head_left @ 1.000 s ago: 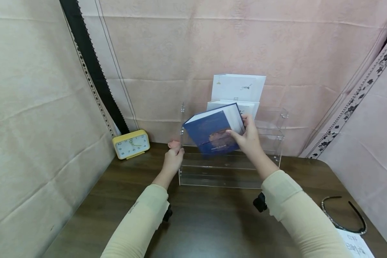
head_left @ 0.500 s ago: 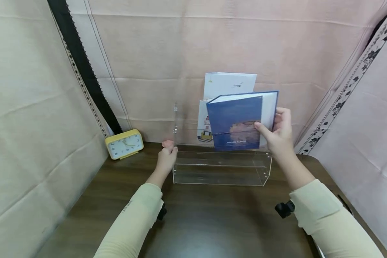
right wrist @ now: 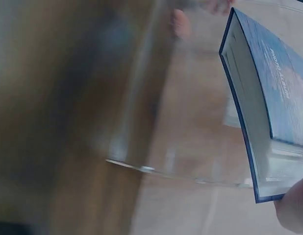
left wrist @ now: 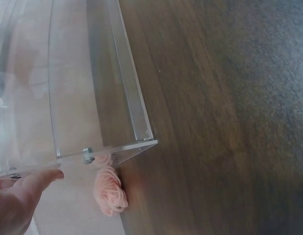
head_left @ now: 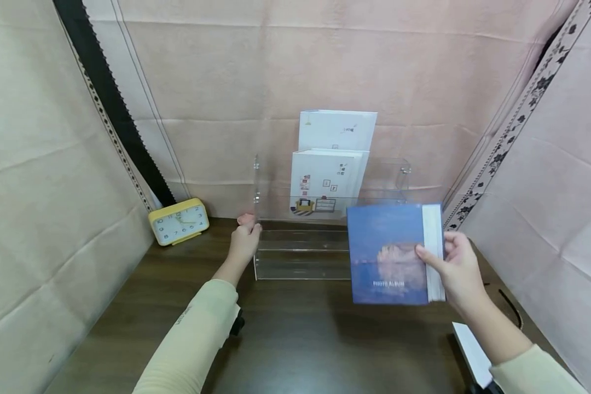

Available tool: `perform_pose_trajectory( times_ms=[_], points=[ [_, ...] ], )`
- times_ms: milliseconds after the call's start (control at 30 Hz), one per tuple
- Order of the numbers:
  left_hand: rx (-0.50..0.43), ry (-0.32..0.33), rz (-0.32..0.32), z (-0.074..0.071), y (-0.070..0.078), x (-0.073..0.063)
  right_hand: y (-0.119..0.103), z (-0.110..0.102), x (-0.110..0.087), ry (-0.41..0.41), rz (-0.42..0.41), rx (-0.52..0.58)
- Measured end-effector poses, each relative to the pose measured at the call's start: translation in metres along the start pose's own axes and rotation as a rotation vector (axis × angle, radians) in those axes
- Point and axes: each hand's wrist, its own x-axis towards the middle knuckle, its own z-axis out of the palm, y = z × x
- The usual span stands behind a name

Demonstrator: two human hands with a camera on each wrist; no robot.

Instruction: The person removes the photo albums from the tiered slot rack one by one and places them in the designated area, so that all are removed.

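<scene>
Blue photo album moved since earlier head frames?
Yes. Against the clear rack, the photo album has shifted right and lower in the head view, from overlapping the white books to covering the rack's lower right end.

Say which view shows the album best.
Head: the album faces the camera, cover nearly whole, title readable. Right wrist shows it obliquely, page edges visible, cropped by the frame. Left wrist doesn't show it.

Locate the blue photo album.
In the head view, the photo album is right of centre, held by the right hand, in front of the clear rack.
</scene>
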Motion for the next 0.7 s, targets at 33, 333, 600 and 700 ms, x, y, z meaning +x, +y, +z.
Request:
perform_pose_trajectory(
  times_ms=[33, 333, 600, 700],
  points=[
    [0.0, 0.001, -0.001, 0.0, 0.0, 0.0, 0.005, -0.003, -0.007, -0.003, 0.056, -0.021],
    [-0.011, -0.007, 0.0, -0.001, 0.0, 0.002, 0.057, -0.016, -0.053, -0.011, 0.506, -0.24],
    [-0.006, 0.002, 0.01, 0.0, 0.0, -0.001, 0.084, -0.031, -0.07, -0.038, 0.608, -0.405],
    [-0.004, 0.004, 0.015, 0.0, 0.001, -0.002, 0.09, -0.036, -0.073, -0.042, 0.611, -0.463]
  ],
)
